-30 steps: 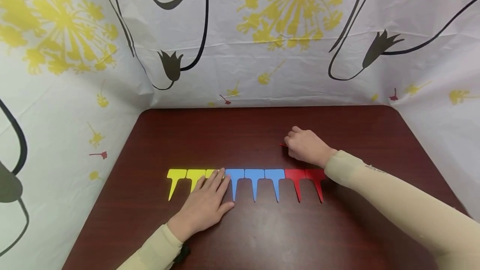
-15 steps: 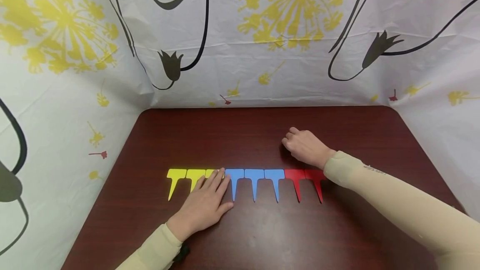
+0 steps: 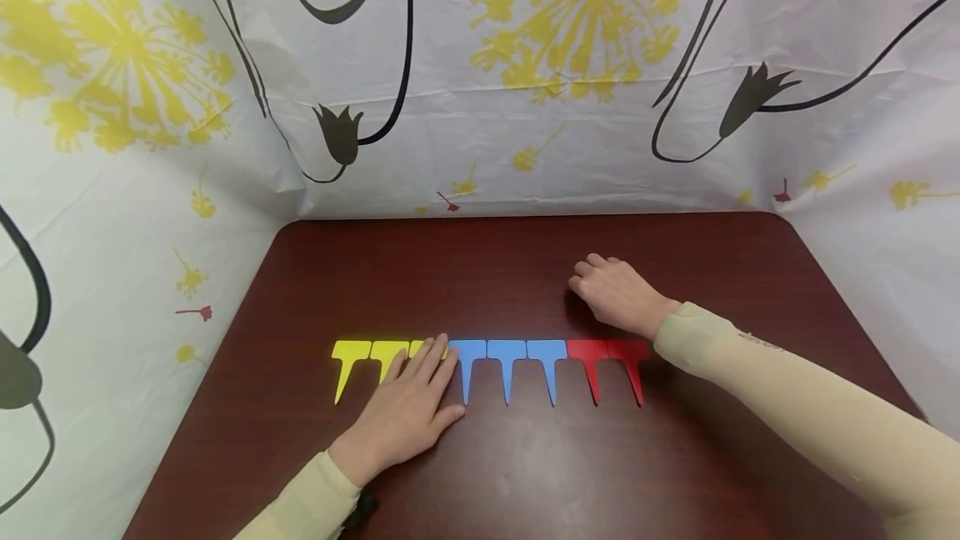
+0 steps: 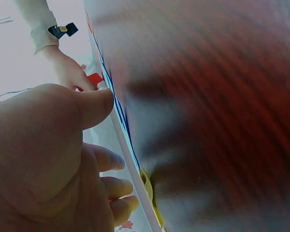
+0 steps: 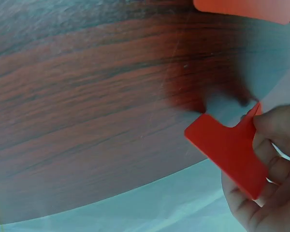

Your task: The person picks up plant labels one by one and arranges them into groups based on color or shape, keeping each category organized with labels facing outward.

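Note:
A row of T-shaped plant labels crosses the table, stems toward me: yellow ones (image 3: 351,349) on the left, blue ones (image 3: 507,349) in the middle, red ones (image 3: 587,349) on the right. My left hand (image 3: 401,419) lies with fingers extended, fingertips over the third yellow label beside the first blue one, partly covering it. Beyond the red end of the row, my right hand (image 3: 618,297) pinches another red plant label (image 5: 229,152) between thumb and fingers. The head view hides that label behind the hand; the right wrist view shows it tilted, wide head outward.
The dark brown table (image 3: 420,273) has rounded far corners. A white patterned cloth (image 3: 480,140) hangs behind it and along both sides. My right forearm sleeve (image 3: 795,407) stretches over the table's right side.
A red tip showed left of my right hand a second ago; it is now out of sight in the head view. The right hand has shifted only slightly, and the left stays put.

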`<act>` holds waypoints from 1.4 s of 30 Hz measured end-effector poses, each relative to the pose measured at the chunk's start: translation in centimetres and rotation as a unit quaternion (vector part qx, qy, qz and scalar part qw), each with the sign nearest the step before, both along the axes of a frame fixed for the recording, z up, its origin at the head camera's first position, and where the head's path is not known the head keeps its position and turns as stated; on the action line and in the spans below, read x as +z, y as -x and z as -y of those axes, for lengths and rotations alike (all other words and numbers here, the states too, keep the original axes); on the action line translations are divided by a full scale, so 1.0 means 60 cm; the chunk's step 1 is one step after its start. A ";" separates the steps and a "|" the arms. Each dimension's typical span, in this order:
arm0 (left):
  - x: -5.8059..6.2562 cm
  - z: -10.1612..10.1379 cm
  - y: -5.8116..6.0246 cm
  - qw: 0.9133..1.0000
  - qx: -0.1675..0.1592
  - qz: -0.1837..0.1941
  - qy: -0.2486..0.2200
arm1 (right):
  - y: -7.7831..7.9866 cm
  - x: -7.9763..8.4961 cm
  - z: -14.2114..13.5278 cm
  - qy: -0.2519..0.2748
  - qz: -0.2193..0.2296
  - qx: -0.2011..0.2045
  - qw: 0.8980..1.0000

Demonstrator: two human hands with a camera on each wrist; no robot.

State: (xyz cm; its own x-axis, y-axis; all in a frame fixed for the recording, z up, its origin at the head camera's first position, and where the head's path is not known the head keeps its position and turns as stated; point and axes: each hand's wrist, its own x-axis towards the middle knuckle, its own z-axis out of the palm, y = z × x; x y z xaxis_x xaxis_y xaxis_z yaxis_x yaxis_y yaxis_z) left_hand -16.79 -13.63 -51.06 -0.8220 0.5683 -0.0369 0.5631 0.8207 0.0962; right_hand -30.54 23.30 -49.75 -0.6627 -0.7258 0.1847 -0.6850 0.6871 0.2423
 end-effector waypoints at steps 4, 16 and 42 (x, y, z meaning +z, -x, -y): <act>0.004 -0.001 -0.001 1.000 -0.001 -0.003 0.001 | -0.006 0.001 -0.003 -0.004 0.026 -0.013 1.000; 0.005 -0.002 -0.001 1.000 0.005 0.004 0.002 | -0.014 0.007 -0.021 0.075 0.121 -0.050 0.989; 0.009 -0.002 -0.002 1.000 0.007 -0.002 0.002 | -0.069 0.055 -0.130 0.213 0.206 -0.099 0.950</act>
State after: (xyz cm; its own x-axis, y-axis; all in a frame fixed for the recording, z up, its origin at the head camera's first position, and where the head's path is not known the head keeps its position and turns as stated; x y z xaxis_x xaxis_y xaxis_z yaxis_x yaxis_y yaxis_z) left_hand -16.65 -13.49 -50.49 -0.8298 0.5570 -0.0349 0.5524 0.8286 0.0909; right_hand -26.41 31.11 -46.45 -0.8581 -0.4969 0.1292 -0.5084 0.7876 -0.3481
